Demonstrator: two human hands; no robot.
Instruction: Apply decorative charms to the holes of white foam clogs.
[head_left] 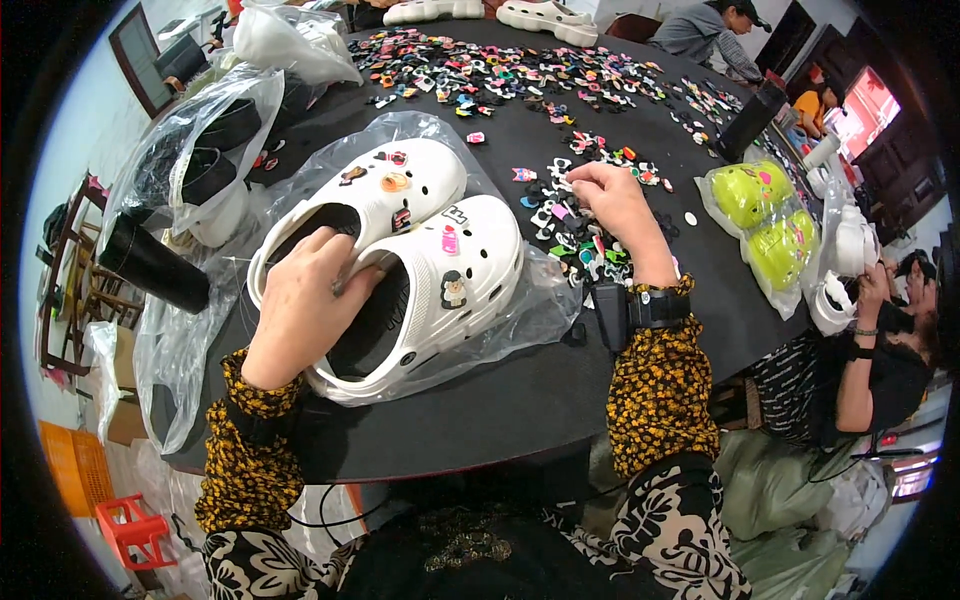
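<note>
Left hand (308, 308) clasps white clogs (478, 245), centre-left. Right hand (622, 208), grip unclear, seems to be choosing charms (592, 258), centre-right; next probably needs a fine pinch.

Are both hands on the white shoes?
No, only the left hand is on the white shoes; the right hand is over by the little charms.

Pale walls (92, 135) (a dark-framed door (141, 62) set in one) rise beyond a red stool (128, 514)
</note>
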